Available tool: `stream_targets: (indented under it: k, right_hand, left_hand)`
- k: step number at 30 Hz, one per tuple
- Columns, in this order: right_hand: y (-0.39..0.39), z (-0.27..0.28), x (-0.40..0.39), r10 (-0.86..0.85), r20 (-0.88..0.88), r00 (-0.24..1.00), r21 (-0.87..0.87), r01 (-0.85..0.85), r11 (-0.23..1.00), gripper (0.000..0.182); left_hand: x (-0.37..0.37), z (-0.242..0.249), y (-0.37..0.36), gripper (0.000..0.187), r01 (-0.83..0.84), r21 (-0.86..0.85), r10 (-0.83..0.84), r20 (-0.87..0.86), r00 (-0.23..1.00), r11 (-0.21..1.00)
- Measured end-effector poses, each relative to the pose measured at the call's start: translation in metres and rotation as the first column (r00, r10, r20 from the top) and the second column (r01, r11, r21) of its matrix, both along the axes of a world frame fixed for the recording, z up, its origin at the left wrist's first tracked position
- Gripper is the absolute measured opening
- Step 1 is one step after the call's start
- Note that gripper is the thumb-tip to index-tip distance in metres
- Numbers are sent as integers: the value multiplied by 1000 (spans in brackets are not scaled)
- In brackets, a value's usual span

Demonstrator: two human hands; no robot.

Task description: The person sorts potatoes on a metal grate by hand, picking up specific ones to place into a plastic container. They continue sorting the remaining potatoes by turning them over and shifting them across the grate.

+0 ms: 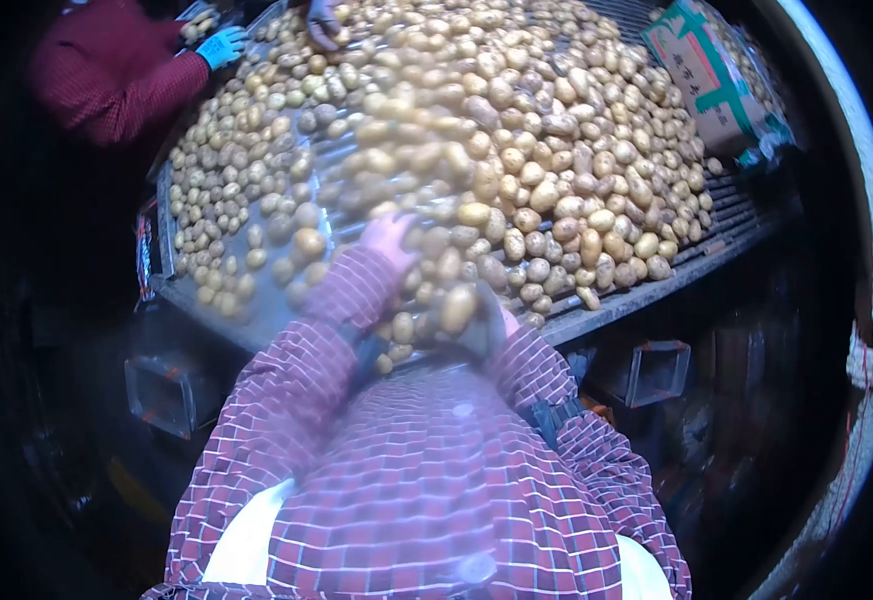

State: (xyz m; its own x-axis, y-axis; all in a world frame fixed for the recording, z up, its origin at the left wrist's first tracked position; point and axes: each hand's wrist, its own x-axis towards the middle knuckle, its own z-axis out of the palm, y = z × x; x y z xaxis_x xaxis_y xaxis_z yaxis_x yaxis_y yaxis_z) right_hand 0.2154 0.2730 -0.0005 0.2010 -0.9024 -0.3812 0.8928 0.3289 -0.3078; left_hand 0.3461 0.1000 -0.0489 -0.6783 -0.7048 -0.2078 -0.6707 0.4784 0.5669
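My left hand (392, 240) reaches over the potatoes (547, 195) at the near middle of the slatted table. It is bare and blurred by motion, its fingers looking spread, with loose potatoes right beside them. Low at the near edge, only a small part of my right hand (509, 321) shows by the cuff. A dark grey, blurred shape (479, 325) is next to it; I cannot make out what it is or whether the hand grips it. A larger potato (458, 308) lies against that shape, with several more to its left.
Potatoes cover much of the slatted table (597, 318). A printed carton (702, 75) lies tilted at the far right. Across the left side, a co-worker's gloved hand (225, 47) is near the potatoes; another dark-gloved hand (325, 22) reaches in. Framed bins (162, 392) stand below.
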Motion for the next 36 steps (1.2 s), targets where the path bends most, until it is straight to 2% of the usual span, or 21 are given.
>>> stream_targets:
  k: [2, 3, 4, 5, 7, 9, 11, 13, 14, 15, 18, 20, 21, 23, 24, 26, 28, 30, 33, 34, 36]
  right_hand:
    - [-2, -1, -5, -92, 9, 996, 34, 92, 995, 59]
    - [2, 7, -8, -164, 169, 972, 119, 145, 982, 55]
    - [9, -4, -14, -140, -355, 924, -63, 126, 990, 56]
    - [18, -22, -19, -158, -777, 609, -194, 8, 981, 57]
    - [23, -29, -19, -193, -926, 325, -230, -81, 970, 58]
    - [21, -9, -13, -158, -712, 684, -156, 65, 986, 56]
    - [24, -5, -11, -199, -443, 874, -81, 182, 980, 54]
    - [26, -13, -11, -299, -207, 932, -32, 299, 954, 54]
    - [26, -21, -13, -247, -346, 905, -61, 241, 969, 53]
    - [23, -28, -14, -194, -478, 857, -85, 175, 981, 53]
    - [8, -10, -2, -45, -798, 601, 30, 115, 993, 49]
    - [3, -1, 8, 87, -984, 157, 82, -34, 996, 49]
    - [1, 8, 17, 87, -985, 150, 68, -131, 989, 38]
    - [-5, 33, 25, 130, -986, 101, 89, -335, 938, 39]
    - [-8, 39, 28, 150, -986, 70, 105, -433, 895, 40]
    - [-9, 27, 27, 132, -983, 125, 62, -453, 889, 41]
    - [-10, 18, 26, 135, -980, 148, 51, -466, 883, 39]
    - [-12, 9, 24, 216, -958, 186, 107, -467, 877, 35]
    - [-10, -10, 18, 319, -896, 310, 166, -432, 887, 30]
    - [-8, -47, 3, 212, -960, 185, 94, -500, 861, 36]
    - [-10, -59, -2, 167, -986, -2, 137, -582, 802, 35]
  left_hand:
    - [4, -17, -2, 64, -149, 325, 251, -300, 920, 934]
    - [6, 5, 1, 61, -66, 742, 497, -377, 782, 667]
    - [11, 0, 6, 56, 58, 787, 572, -495, 654, 614]
    - [24, -11, 3, 56, 105, 599, 326, -564, 759, 794]
    - [34, -13, 8, 56, 232, 620, 283, -617, 734, 749]
    - [33, 12, 35, 56, 421, 872, 710, -460, 533, 248]
    - [36, 57, 57, 52, 247, 923, 695, -384, 608, 295]
    - [44, 51, 66, 45, 176, 923, 658, -369, 657, 342]
    - [49, 49, 70, 43, 141, 920, 639, -358, 681, 365]
    - [54, 47, 74, 42, 136, 867, 534, -412, 738, 480]
    - [70, 13, 73, 41, 308, 898, 676, -439, 592, 314]
    - [62, 9, 81, 41, 602, 796, 931, -170, 324, -65]
    - [64, 20, 87, 44, 511, 851, 880, -327, 345, 116]
    - [81, 51, 97, 40, 431, 894, 876, -300, 377, 121]
    - [94, 41, 104, 39, 374, 891, 840, -397, 370, 256]
    - [119, 21, 118, 37, 220, 833, 744, -553, 376, 508]
    - [152, 37, 123, 38, 382, 904, 978, -208, 0, 192]
    - [216, -14, 138, 38, 508, 804, 950, -236, -203, 308]
    - [288, -28, 183, 36, 145, 972, 874, -97, -476, 187]
    - [311, -43, 199, 37, 5, 997, 807, -59, -588, 76]
    - [366, -101, 243, 43, 54, 996, 752, -19, -659, 73]
